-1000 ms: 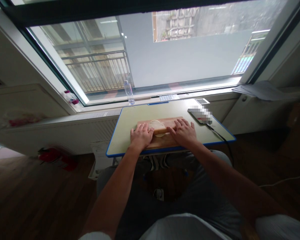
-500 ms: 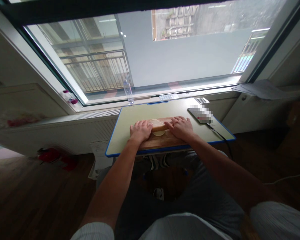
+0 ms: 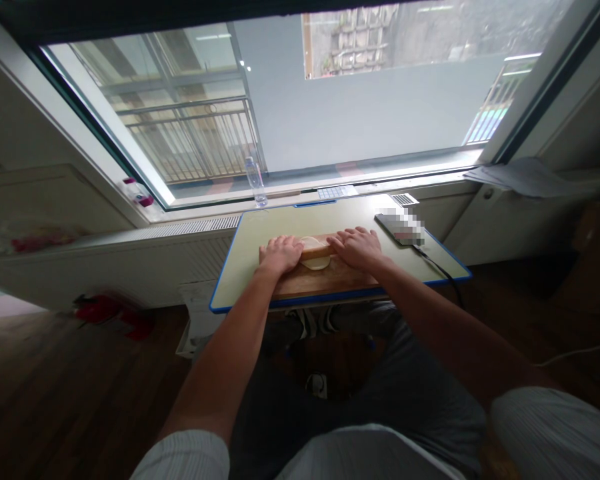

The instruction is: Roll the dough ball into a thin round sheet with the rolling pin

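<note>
A wooden rolling pin (image 3: 316, 253) lies across a flat, pale round of dough (image 3: 316, 264), which shows on both its near and far sides. My left hand (image 3: 281, 255) is closed over the pin's left end, and my right hand (image 3: 356, 246) covers its right end. Both palms face down, so the pin's ends are hidden under them. Beneath the dough is a wooden cutting board (image 3: 325, 283), set near the front edge of a small pale table (image 3: 235, 270) with a blue rim.
A phone-like device (image 3: 393, 228), partly pixelated, lies at the table's right with a black cable (image 3: 440, 270). On the windowsill stand a clear bottle (image 3: 256, 183) and a bottle with a purple cap (image 3: 139, 193). A red fire extinguisher (image 3: 107, 313) sits on the floor at left.
Both hands have pushed the rolling pin slightly away from me over the dough. More of the dough's near part shows in front of the pin.
</note>
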{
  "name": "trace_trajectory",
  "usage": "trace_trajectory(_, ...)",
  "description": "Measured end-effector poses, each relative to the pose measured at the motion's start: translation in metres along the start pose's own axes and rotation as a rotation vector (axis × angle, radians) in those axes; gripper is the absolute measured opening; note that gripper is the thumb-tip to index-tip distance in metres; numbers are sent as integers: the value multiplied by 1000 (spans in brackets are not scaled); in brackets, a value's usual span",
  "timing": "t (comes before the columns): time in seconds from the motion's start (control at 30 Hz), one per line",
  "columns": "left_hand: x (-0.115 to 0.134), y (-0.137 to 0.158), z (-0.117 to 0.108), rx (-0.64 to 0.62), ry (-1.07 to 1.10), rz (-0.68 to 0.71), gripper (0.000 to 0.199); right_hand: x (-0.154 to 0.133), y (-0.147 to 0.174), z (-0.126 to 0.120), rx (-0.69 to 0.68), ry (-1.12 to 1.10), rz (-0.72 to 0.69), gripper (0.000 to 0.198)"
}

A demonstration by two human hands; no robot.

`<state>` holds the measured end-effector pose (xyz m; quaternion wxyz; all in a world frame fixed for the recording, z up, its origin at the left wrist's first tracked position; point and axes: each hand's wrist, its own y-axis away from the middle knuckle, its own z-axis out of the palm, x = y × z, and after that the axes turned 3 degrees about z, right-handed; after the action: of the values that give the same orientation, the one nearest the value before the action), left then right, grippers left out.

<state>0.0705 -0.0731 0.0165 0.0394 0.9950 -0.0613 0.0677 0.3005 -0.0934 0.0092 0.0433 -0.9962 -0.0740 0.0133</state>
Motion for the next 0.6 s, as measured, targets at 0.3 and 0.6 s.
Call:
trace_trajectory(0.3, 0, -10, -4, -16, -16, -13, 71, 3, -11, 1, 29, 42, -80, 54)
trace_trajectory(0.6, -4, -31, -1, -39, -15, -11, 71, 9, -31, 4, -37, 0, -60, 59)
